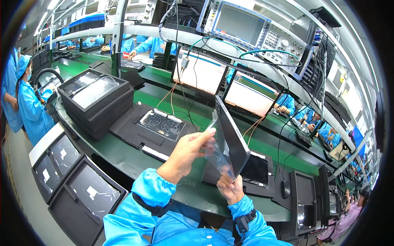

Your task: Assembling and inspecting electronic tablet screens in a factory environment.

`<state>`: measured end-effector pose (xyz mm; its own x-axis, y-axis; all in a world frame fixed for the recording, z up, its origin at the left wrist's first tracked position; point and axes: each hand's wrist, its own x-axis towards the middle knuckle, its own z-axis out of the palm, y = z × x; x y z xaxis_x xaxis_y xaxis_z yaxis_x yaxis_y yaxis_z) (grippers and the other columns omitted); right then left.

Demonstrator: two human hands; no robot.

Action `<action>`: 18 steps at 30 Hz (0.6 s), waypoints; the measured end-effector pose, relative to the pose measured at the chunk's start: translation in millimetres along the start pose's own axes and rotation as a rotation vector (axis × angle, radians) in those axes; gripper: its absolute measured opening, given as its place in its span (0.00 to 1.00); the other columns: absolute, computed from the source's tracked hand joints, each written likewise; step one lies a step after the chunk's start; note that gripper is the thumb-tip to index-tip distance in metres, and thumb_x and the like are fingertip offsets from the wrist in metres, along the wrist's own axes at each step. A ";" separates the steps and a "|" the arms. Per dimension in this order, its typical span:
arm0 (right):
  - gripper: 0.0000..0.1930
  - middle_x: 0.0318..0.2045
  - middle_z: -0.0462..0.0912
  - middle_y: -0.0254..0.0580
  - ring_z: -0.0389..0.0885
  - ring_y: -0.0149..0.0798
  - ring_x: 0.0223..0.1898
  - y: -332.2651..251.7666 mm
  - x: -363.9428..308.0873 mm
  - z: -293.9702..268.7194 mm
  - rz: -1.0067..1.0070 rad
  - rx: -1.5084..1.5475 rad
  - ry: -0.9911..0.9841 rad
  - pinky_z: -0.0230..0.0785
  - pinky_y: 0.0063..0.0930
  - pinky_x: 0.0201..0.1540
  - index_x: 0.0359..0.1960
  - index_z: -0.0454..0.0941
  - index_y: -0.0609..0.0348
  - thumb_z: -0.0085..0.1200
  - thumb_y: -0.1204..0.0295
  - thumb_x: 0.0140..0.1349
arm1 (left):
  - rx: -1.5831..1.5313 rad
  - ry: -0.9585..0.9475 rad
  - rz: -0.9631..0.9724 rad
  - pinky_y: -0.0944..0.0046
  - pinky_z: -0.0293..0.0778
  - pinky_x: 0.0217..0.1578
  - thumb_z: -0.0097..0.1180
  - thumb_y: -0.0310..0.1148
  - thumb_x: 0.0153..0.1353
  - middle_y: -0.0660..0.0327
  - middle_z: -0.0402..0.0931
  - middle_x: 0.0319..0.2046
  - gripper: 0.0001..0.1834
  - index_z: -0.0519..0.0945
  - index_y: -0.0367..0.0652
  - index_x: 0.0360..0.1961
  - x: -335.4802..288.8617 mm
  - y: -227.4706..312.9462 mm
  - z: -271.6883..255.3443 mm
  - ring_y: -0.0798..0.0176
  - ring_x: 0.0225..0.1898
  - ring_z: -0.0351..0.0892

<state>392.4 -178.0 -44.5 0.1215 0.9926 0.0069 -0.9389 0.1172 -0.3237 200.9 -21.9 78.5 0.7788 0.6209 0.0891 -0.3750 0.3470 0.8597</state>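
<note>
While clear film [216, 155] is pinched betw. thumb and fingers of the left hand [186, 153], the lower corner of a flat dark device [237, 145] is gripped by the right hand [230, 186]. Both grips are closed, w/ no visible gap; the device is held tilted in the air, above the surface of the workbench [119, 152] and near its front edge. If the film is pulled too hard, the device could be twisted out of the R grip and dropped, b/c only one corner seems supported. Finger marks or dust could also be left on the face, as the hands are bare. Whether the film is attached to the device cannot be told.

Re materials: the film is thin, transp. and wrinkled, w/ bright reflections; the device is slim, rigid-looking, w/ rounded corners and a smooth side. Toward the left end of the surface, matte black trays [102, 108] are stacked, foam-like, w/ square edges; beside them a flat black fixture [141, 130] w/ two round patterns is laid.
</note>
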 end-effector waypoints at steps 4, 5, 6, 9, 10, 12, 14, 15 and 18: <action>0.18 0.15 0.68 0.26 0.60 0.26 0.10 -3.6 0.2 -1.1 -0.056 -0.158 0.032 0.54 0.25 0.20 0.39 0.82 0.52 0.43 0.56 0.80 | 0.054 -0.025 0.042 0.69 0.77 0.38 0.66 0.40 0.68 0.65 0.82 0.32 0.13 0.81 0.42 0.43 -0.9 -6.8 -6.6 0.70 0.34 0.82; 0.19 0.15 0.71 0.25 0.60 0.27 0.09 -4.7 0.0 -1.6 -0.087 -0.218 0.082 0.54 0.25 0.20 0.38 0.84 0.49 0.45 0.53 0.79 | 0.147 -0.036 0.035 0.70 0.77 0.37 0.66 0.36 0.67 0.65 0.82 0.32 0.11 0.82 0.41 0.42 -0.3 -12.0 -14.0 0.71 0.33 0.83; 0.19 0.15 0.71 0.25 0.60 0.27 0.09 -5.9 -0.8 -2.6 -0.082 -0.217 0.084 0.54 0.25 0.20 0.38 0.84 0.49 0.45 0.53 0.79 | 0.239 -0.048 0.026 0.71 0.77 0.36 0.66 0.32 0.66 0.65 0.82 0.32 0.09 0.82 0.41 0.42 -1.9 -13.2 -16.5 0.71 0.33 0.83; 0.16 0.20 0.79 0.21 0.61 0.28 0.09 -9.2 -2.9 -4.0 -0.061 -0.259 0.167 0.58 0.25 0.20 0.35 0.87 0.44 0.53 0.52 0.75 | 0.148 0.032 0.111 0.72 0.69 0.26 0.62 0.27 0.62 0.68 0.74 0.25 0.08 0.74 0.43 0.30 -5.7 -17.3 -8.8 0.77 0.26 0.71; 0.15 0.25 0.83 0.19 0.63 0.28 0.10 -9.5 -3.0 -2.0 -0.095 -0.262 0.221 0.59 0.23 0.18 0.36 0.87 0.44 0.54 0.53 0.74 | 0.094 0.066 0.162 0.71 0.68 0.26 0.60 0.26 0.62 0.68 0.74 0.25 0.08 0.73 0.43 0.29 -5.7 -16.7 -7.2 0.76 0.26 0.71; 0.11 0.34 0.89 0.15 0.67 0.27 0.11 -9.4 -2.7 1.8 -0.155 -0.270 0.326 0.61 0.20 0.15 0.38 0.88 0.43 0.58 0.56 0.72 | 0.103 0.091 0.148 0.69 0.67 0.25 0.58 0.23 0.61 0.68 0.72 0.23 0.09 0.70 0.44 0.27 -6.2 -13.4 -8.6 0.74 0.25 0.72; 0.12 0.36 0.91 0.26 0.69 0.27 0.11 -10.1 -1.9 11.2 -0.153 -0.307 0.253 0.58 0.18 0.13 0.41 0.88 0.44 0.55 0.56 0.74 | 0.180 0.098 0.041 0.68 0.66 0.25 0.56 0.21 0.59 0.68 0.71 0.22 0.10 0.69 0.44 0.26 -5.4 -14.5 -20.6 0.73 0.25 0.71; 0.13 0.36 0.91 0.29 0.69 0.27 0.11 -10.1 -2.6 20.9 -0.173 -0.331 0.235 0.57 0.18 0.13 0.42 0.88 0.45 0.54 0.55 0.74 | 0.151 0.107 0.023 0.68 0.64 0.24 0.55 0.21 0.58 0.68 0.71 0.22 0.08 0.70 0.44 0.26 -4.6 -15.7 -22.3 0.72 0.24 0.71; 0.15 0.39 0.91 0.32 0.69 0.27 0.11 -18.7 -6.0 10.0 -0.181 -0.366 0.147 0.58 0.17 0.13 0.48 0.86 0.47 0.51 0.55 0.76 | 0.032 0.088 -0.072 0.69 0.62 0.24 0.54 0.22 0.58 0.64 0.76 0.24 0.07 0.71 0.45 0.27 -5.7 -8.6 -25.7 0.71 0.24 0.71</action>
<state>406.1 -185.8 -28.9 0.3430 0.9388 -0.0323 -0.7257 0.2430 -0.6437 186.8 -10.4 57.7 0.7554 0.6551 -0.0165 -0.3024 0.3707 0.8782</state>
